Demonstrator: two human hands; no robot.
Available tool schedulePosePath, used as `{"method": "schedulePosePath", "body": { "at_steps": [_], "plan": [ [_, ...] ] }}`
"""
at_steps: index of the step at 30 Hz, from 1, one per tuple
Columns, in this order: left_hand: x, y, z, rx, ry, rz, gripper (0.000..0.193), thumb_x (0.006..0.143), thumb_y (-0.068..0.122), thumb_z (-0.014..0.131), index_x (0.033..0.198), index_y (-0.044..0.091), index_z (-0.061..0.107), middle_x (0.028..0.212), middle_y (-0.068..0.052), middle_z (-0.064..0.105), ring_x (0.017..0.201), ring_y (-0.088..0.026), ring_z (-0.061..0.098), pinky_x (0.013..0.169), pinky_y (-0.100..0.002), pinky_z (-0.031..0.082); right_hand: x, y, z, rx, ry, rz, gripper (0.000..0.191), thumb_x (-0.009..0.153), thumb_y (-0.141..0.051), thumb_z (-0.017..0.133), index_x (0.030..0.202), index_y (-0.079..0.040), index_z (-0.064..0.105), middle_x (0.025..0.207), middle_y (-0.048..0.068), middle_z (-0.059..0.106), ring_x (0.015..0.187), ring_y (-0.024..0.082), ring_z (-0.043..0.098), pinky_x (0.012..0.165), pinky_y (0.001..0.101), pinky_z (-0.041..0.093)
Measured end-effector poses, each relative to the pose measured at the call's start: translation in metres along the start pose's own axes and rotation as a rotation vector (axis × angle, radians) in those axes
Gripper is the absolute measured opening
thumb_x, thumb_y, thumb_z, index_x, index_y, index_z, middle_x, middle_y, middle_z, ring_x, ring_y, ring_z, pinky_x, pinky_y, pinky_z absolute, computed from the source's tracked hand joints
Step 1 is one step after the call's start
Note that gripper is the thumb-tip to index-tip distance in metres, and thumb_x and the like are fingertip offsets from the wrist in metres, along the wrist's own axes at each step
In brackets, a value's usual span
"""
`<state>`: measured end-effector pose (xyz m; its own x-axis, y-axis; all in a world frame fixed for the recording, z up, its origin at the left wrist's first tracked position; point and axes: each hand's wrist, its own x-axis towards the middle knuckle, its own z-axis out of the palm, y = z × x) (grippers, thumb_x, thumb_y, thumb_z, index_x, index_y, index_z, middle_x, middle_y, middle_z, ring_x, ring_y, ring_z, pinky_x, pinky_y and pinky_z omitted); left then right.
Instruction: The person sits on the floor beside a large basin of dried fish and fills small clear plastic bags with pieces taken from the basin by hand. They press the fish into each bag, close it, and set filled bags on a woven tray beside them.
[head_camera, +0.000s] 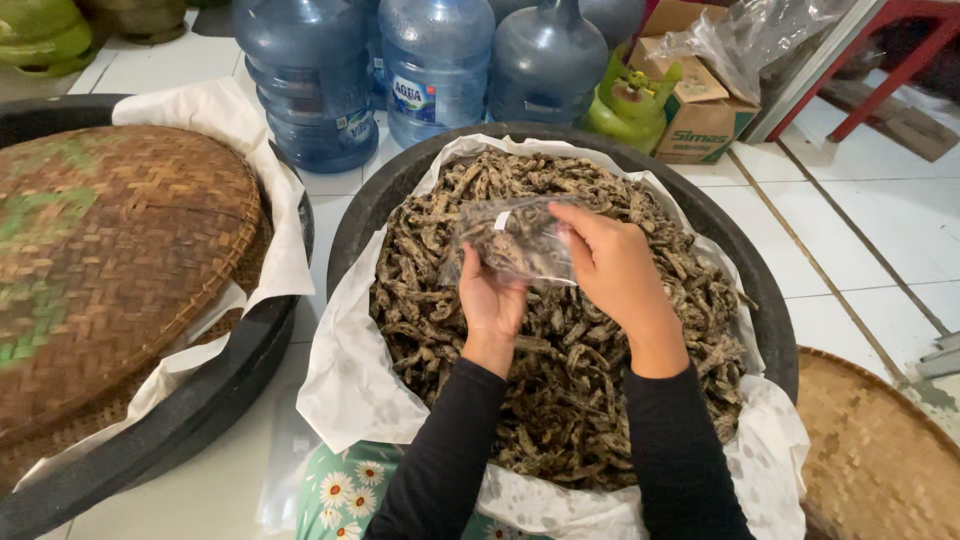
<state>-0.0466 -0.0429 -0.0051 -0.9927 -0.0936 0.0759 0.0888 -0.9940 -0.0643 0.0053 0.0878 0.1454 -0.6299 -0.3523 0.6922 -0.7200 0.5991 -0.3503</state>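
A small clear plastic bag (512, 240) filled with dark dried strips is held above a big black basin (770, 300). The basin is lined with white paper (345, 370) and heaped with the same dried strips (570, 400). My left hand (490, 300) supports the bag from below, palm up. My right hand (610, 262) grips the bag's right side from above. Both arms wear black sleeves.
A second black basin (180, 430) on the left is covered by a round woven bamboo tray (110, 250). Another woven tray (870, 450) lies at the lower right. Blue water jugs (310, 80), a green gas cylinder (625, 105) and a cardboard box (700, 110) stand behind on the white tiled floor.
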Motion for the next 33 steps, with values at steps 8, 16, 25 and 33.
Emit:
{"method": "schedulePosePath", "body": {
  "at_steps": [8, 16, 25, 33],
  "plan": [
    [-0.003, 0.006, 0.006, -0.018, -0.013, -0.021, 0.048, 0.111, 0.038, 0.041, 0.143, 0.003, 0.046, 0.142, -0.018, 0.056, 0.129, -0.032, 0.056, 0.111, -0.05, 0.048, 0.005, -0.005, 0.007, -0.003, -0.138, 0.02, 0.028, 0.091, -0.004, 0.074, 0.118, -0.009, 0.077, 0.107, 0.012, 0.078, 0.084, 0.025, 0.076, 0.073, 0.0333, 0.058],
    [0.007, 0.057, 0.011, 0.001, 0.026, 0.321, 0.046, 0.109, 0.038, 0.043, 0.14, 0.005, 0.051, 0.144, -0.012, 0.055, 0.129, -0.03, 0.055, 0.113, -0.049, 0.046, -0.011, 0.029, 0.012, -0.044, -0.604, 0.249, 0.028, 0.083, -0.014, 0.079, 0.102, -0.001, 0.063, 0.098, 0.015, 0.071, 0.086, 0.027, 0.07, 0.074, 0.0427, 0.057],
    [0.013, 0.06, 0.004, -0.108, -0.022, 0.283, 0.044, 0.112, 0.035, 0.047, 0.142, 0.004, 0.053, 0.143, -0.012, 0.059, 0.129, -0.029, 0.057, 0.112, -0.046, 0.046, -0.01, 0.049, 0.052, 0.074, -0.932, 0.217, 0.027, 0.08, -0.011, 0.079, 0.104, -0.004, 0.068, 0.098, 0.01, 0.077, 0.088, 0.022, 0.075, 0.078, 0.038, 0.059],
    [0.007, 0.027, 0.003, -0.025, -0.021, 0.094, 0.046, 0.107, 0.039, 0.047, 0.135, 0.005, 0.055, 0.137, -0.014, 0.061, 0.124, -0.03, 0.059, 0.105, -0.048, 0.052, 0.001, 0.008, -0.02, 0.251, 0.039, 0.312, 0.023, 0.087, -0.003, 0.081, 0.106, -0.001, 0.07, 0.096, 0.006, 0.066, 0.08, 0.009, 0.065, 0.069, 0.0249, 0.054]
  ]
}}
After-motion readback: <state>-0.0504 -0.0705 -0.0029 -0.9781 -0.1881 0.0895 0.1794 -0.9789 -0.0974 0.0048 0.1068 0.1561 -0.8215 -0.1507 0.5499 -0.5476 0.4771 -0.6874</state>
